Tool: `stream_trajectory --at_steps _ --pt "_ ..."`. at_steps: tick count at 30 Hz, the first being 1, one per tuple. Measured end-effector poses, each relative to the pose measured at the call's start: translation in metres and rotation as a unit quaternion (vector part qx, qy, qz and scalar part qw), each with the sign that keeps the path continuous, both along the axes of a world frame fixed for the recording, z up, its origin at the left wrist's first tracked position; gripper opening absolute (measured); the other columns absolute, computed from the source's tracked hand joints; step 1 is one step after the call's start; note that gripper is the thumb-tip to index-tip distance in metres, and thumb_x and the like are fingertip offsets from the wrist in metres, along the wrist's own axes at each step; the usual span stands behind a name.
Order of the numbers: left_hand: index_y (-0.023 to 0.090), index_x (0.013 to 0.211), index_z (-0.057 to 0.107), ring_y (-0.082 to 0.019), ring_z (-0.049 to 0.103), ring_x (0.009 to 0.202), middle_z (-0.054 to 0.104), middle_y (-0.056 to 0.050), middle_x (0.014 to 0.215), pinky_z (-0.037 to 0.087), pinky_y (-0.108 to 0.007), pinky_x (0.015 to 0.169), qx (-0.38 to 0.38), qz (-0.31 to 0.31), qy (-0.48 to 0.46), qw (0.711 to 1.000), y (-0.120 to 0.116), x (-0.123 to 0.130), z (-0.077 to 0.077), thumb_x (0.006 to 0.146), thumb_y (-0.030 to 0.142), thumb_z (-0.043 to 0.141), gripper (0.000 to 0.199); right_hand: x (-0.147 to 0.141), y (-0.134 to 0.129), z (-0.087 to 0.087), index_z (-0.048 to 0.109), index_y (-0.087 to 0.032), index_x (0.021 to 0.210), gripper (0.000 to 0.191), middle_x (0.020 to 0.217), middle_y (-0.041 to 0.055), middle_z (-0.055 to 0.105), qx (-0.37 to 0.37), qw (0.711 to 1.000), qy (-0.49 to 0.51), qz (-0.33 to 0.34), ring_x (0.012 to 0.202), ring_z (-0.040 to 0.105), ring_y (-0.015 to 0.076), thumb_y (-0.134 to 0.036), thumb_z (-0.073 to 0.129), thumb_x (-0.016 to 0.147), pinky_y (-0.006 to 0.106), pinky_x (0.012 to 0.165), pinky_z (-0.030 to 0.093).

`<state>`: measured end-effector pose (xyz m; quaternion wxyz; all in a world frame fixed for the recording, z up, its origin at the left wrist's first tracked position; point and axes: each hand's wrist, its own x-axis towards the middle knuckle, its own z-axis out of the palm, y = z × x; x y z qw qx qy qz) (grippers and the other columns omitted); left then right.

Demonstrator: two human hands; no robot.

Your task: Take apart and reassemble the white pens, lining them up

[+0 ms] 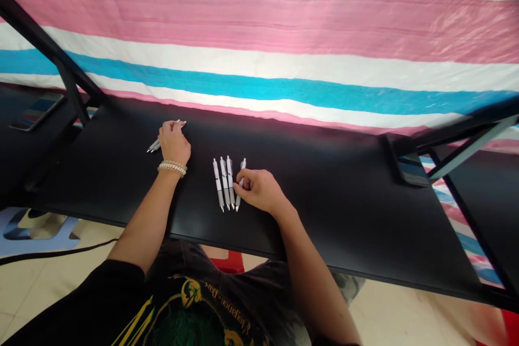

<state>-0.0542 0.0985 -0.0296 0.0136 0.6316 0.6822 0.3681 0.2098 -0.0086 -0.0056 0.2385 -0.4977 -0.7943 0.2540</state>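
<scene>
Left hand (174, 143) closes around a light, stiff white pen (154, 145) just over the black surface (324, 200); right hand (259, 190) pinches the slick barrel of the rightmost pen (242, 165) in a row of four matching pens (225, 181).

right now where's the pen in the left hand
In the head view, the white retractable pen is held in the left hand over the black table, to the left of the row of four pens beside the right hand.

Left hand (174, 143) gripping white retractable pen (155, 145), beaded bracelet (172, 168) on wrist. Right hand (259, 190) pinching fourth pen (241, 173), just beside three parallel pens (224, 181) on black table (324, 200).
</scene>
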Motion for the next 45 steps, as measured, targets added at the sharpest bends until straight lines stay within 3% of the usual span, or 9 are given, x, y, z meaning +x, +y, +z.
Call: stream_trajectory --at_steps 6,9,13,17,22,28,34,39,45 --pt "0.017 0.1 0.065 -0.023 0.06 0.088 0.063 -0.01 0.099 0.047 -0.04 0.089 0.011 -0.115 -0.118 0.986 -0.005 0.024 0.003 0.083 0.015 0.058 0.018 0.004 0.003 -0.001 0.061 -0.021 0.082 0.007 0.056 -0.0064 0.053 -0.003 0.998 0.051 -0.039 0.05 0.05 0.0098 -0.016 0.063 0.077 0.023 0.056 0.038" --pt "0.019 0.094 0.066 -0.02 0.06 0.079 0.065 -0.006 0.09 0.048 -0.033 0.078 -0.008 -0.17 -0.211 0.963 -0.016 0.047 0.002 0.086 0.026 0.063 0.011 0.003 0.005 -0.004 0.059 -0.021 0.091 0.01 0.063 -0.005 0.055 -0.014 0.989 0.132 -0.072 0.053 0.052 0.01 -0.02 0.059 0.081 0.023 0.056 0.042" --pt "0.02 0.09 0.07 -0.019 0.062 0.081 0.068 -0.005 0.087 0.048 -0.031 0.08 -0.035 -0.215 -0.331 0.918 -0.03 0.072 0.004 0.085 0.038 0.069 0.018 -0.003 0.006 -0.007 0.055 -0.022 0.098 0.012 0.07 -0.0043 0.056 -0.051 0.968 0.233 -0.084 0.056 0.052 0.0096 -0.025 0.057 0.086 0.022 0.054 0.043" --pt "0.019 0.104 0.07 -0.02 0.068 0.094 0.072 -0.01 0.102 0.051 -0.033 0.087 -0.082 -0.277 -0.447 0.847 -0.039 0.079 0.014 0.084 0.046 0.071 0.034 -0.009 0.003 -0.007 0.053 -0.022 0.098 0.012 0.072 -0.0042 0.054 -0.09 0.946 0.31 -0.041 0.055 0.048 0.0087 -0.031 0.056 0.091 0.021 0.052 0.042" --pt "0.015 0.106 0.071 -0.02 0.072 0.08 0.075 -0.013 0.098 0.058 -0.032 0.073 -0.216 -0.363 -0.515 0.746 -0.047 0.076 0.026 0.078 0.047 0.076 0.042 -0.015 0.001 -0.007 0.053 -0.022 0.094 0.019 0.076 -0.0024 0.056 -0.09 0.936 0.34 -0.007 0.062 0.052 0.01 -0.04 0.058 0.093 0.023 0.059 0.046" --pt "0.019 0.102 0.064 -0.022 0.073 0.093 0.075 -0.009 0.101 0.06 -0.037 0.084 -0.145 -0.301 -0.633 0.698 -0.046 0.079 0.027 0.079 0.042 0.078 0.036 -0.019 0.004 -0.01 0.056 -0.021 0.109 0.03 0.067 -0.0039 0.059 -0.084 0.924 0.359 -0.103 0.05 0.053 0.0095 -0.048 0.051 0.098 0.022 0.049 0.043" --pt "0.017 0.104 0.065 -0.022 0.074 0.091 0.074 -0.007 0.095 0.06 -0.037 0.085 -0.131 -0.277 -0.656 0.69 -0.044 0.083 0.02 0.077 0.04 0.08 0.038 -0.02 0.003 -0.011 0.07 -0.019 0.089 0.034 0.057 -0.0025 0.055 -0.013 0.947 0.28 -0.154 0.044 0.049 0.01 -0.046 0.05 0.099 0.023 0.044 0.04" --pt "0.017 0.105 0.067 -0.022 0.074 0.095 0.074 -0.007 0.096 0.058 -0.04 0.092 -0.133 -0.257 -0.673 0.681 -0.045 0.087 0.015 0.076 0.037 0.082 0.038 -0.024 0.003 -0.015 0.074 -0.02 0.11 0.026 0.073 0.0016 0.066 0.112 0.937 0.271 -0.19 0.054 0.059 0.0119 -0.032 0.056 0.097 0.026 0.054 0.051" --pt "0.016 0.104 0.068 -0.021 0.074 0.094 0.074 -0.007 0.096 0.059 -0.038 0.091 -0.133 -0.241 -0.696 0.664 -0.046 0.09 0.011 0.077 0.035 0.081 0.035 -0.024 0.001 -0.024 0.073 -0.027 0.118 0.029 0.098 0.0055 0.073 0.201 0.931 0.234 -0.192 0.074 0.07 0.0151 -0.022 0.051 0.098 0.031 0.071 0.06"
